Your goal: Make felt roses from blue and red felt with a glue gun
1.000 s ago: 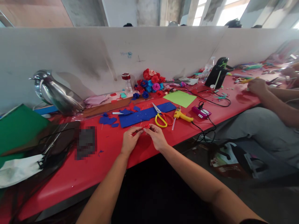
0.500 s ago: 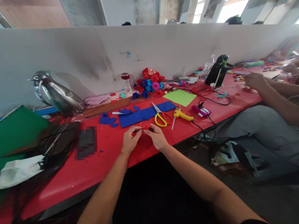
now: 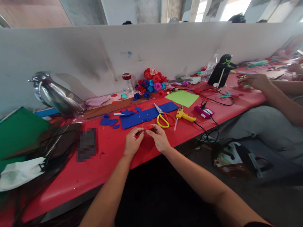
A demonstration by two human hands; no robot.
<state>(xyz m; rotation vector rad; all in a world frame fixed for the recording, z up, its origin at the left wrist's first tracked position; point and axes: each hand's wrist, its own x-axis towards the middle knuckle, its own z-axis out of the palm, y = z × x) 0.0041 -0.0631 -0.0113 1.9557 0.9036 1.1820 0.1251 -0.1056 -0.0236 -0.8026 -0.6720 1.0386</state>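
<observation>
A small red paper piece point(image 3: 149, 127) is pinched between the fingertips of my two hands, just above the front part of the red table. My left hand point(image 3: 132, 142) has its thumb and fingers closed at the left edge of the piece. Most of the red shows at the fingers of my right hand point(image 3: 158, 138), which also pinch it. Its exact shape is partly hidden. Just beyond lie yellow-and-red-handled scissors point(image 3: 163, 121) on a blue paper strip point(image 3: 142, 119), with blue cut petals point(image 3: 109, 121) to the left.
To the right are a yellow glue gun point(image 3: 186, 116), a purple power socket point(image 3: 204, 111) with cords, and a green sheet point(image 3: 182, 98). Paper roses point(image 3: 153, 81), a jar point(image 3: 128, 83) and a steel jug point(image 3: 59, 96) stand behind. A co-worker's hand point(image 3: 254, 82) is at far right.
My fingertips have shifted slightly around the red paper piece, and less of it shows between them. The co-worker's hand at the right has moved a little left.
</observation>
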